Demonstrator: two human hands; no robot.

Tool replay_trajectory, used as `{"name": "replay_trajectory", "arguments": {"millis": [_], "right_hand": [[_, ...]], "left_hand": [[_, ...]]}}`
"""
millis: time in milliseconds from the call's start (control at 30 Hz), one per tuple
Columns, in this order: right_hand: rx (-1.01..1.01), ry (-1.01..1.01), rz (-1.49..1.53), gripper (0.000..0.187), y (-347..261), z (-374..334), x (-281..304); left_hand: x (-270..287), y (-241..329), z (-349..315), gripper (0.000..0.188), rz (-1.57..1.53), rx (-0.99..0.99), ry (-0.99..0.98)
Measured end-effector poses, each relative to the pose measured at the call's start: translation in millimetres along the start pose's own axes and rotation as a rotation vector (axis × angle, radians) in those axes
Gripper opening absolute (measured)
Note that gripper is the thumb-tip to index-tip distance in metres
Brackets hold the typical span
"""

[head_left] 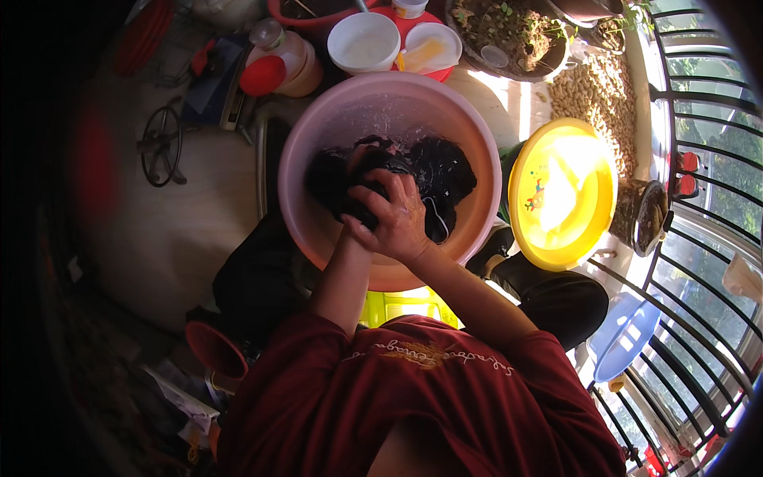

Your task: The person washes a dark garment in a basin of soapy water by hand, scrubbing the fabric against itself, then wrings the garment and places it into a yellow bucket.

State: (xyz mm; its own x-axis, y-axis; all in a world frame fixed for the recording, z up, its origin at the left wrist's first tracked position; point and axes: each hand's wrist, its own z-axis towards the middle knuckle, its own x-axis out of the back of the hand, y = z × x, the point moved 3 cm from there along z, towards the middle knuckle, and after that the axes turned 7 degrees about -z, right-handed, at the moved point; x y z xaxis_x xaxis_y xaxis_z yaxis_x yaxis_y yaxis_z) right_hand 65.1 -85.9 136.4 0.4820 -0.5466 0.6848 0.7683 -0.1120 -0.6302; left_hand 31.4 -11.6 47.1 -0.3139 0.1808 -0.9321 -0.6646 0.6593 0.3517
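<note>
A large pink basin (292, 191) stands in front of me, between my knees. Dark, wet-looking cloth (451, 167) lies bunched in it, with a thin white cord on its right part. My right hand (397, 213) is closed over a bundle of this cloth, fingers curled on top. My left hand (360, 157) is mostly hidden beneath the cloth and the right hand; a little skin shows at the bundle's far side, and it seems to grip the same bundle. Splashes or suds show along the basin's far inner wall.
A yellow basin (524, 226) stands at the right, a blue basin (628, 338) by the window bars. Beyond the pink basin are a white bowl (364, 40), a red-lidded jar (304, 73) and a planter (509, 32). A yellow-green stool (409, 306) shows below the basin.
</note>
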Motion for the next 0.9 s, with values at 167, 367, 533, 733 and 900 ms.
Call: {"name": "replay_trajectory", "arguments": {"millis": [167,367,533,733,900], "right_hand": [[-0.320,0.022,0.055,0.032,57,12,-17],[-0.580,-0.091,-0.077,0.030,108,14,-19],[-0.276,-0.165,-0.228,0.050,91,4,-11],[-0.066,-0.477,-0.492,0.055,92,-10,-41],[-0.398,-0.571,-0.282,0.038,110,16,-54]], "left_hand": [[29,-2,6,0.023,-0.004,0.172,0.339],[8,13,16,0.068,0.273,0.119,0.545],[36,33,37,0.047,1.185,-0.123,0.177],[59,12,24,0.049,1.918,-0.169,0.030],[84,23,27,0.044,0.509,0.194,0.467]]}}
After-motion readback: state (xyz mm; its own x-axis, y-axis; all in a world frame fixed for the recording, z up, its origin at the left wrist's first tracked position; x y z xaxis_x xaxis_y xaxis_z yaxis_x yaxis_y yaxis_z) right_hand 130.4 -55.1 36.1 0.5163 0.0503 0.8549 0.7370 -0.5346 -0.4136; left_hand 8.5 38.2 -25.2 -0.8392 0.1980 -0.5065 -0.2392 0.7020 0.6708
